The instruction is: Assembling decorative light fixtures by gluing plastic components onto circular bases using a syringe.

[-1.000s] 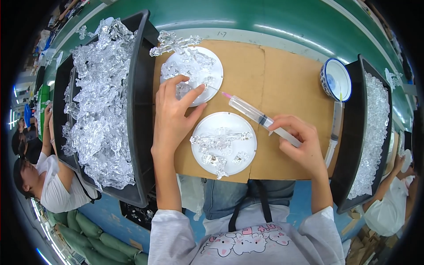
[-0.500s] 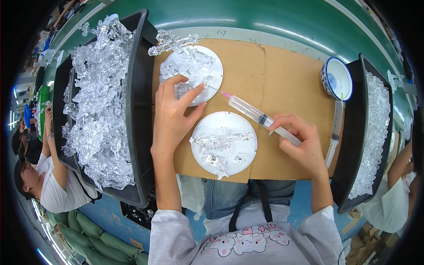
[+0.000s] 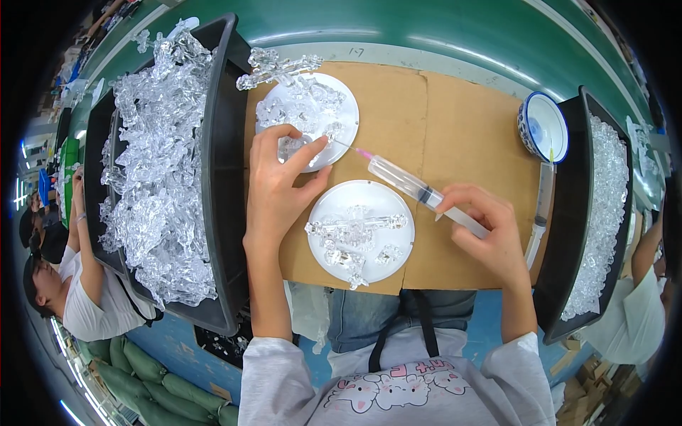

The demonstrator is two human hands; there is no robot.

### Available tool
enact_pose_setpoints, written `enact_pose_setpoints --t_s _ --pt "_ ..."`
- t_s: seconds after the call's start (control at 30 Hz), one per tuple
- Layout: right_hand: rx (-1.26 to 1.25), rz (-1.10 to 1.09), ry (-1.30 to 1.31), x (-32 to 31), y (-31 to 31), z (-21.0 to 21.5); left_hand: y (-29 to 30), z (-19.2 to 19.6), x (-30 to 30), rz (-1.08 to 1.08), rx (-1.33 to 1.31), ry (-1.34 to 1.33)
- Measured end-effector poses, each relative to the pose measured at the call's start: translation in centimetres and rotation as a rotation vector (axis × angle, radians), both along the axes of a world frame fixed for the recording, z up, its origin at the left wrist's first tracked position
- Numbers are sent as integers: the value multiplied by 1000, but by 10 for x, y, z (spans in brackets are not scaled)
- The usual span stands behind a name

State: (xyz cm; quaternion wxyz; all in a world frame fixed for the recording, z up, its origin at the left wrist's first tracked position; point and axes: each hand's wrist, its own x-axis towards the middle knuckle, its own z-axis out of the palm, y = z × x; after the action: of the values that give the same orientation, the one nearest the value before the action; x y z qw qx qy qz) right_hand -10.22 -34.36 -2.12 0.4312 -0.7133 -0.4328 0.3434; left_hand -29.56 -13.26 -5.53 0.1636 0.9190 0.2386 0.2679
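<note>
left hand [image 3: 280,188]: fingers [image 3: 307,152] are closed on a small clear plastic piece [image 3: 293,146], held over the near edge of the far round white plate [image 3: 339,99], which is heaped with more clear pieces.

right hand [image 3: 490,231]: fingers are wrapped around a clear plastic syringe with a pink needle hub [image 3: 412,186]; the barrel is slanted toward the upper left, and its thin needle tip is brought up to the held piece.

near round white plate [image 3: 387,202]: set just beside the left hand on the brown cardboard-covered surface [image 3: 462,121], between the two hands; a clear plastic rod-shaped part [image 3: 355,226] and smaller clear bits are laid on it.

large black tray of clear plastic parts [image 3: 224,106]: placed to the left of the surface.

second black tray of small clear bits [image 3: 579,213]: placed to the right.

blue-rimmed white bowl [image 3: 543,126]: seen at the far right of the surface, beside that tray.
</note>
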Motion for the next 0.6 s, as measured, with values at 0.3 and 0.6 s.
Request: enact_pose_setpoints --t_s 0.3,0.6 --pt "-1 -20 -17 -1 -5 15 -1 5 -2 26 -39 -54" --pt "-22 -52 -57 -4 -5 33 -1 7 -4 28 -100 -119"
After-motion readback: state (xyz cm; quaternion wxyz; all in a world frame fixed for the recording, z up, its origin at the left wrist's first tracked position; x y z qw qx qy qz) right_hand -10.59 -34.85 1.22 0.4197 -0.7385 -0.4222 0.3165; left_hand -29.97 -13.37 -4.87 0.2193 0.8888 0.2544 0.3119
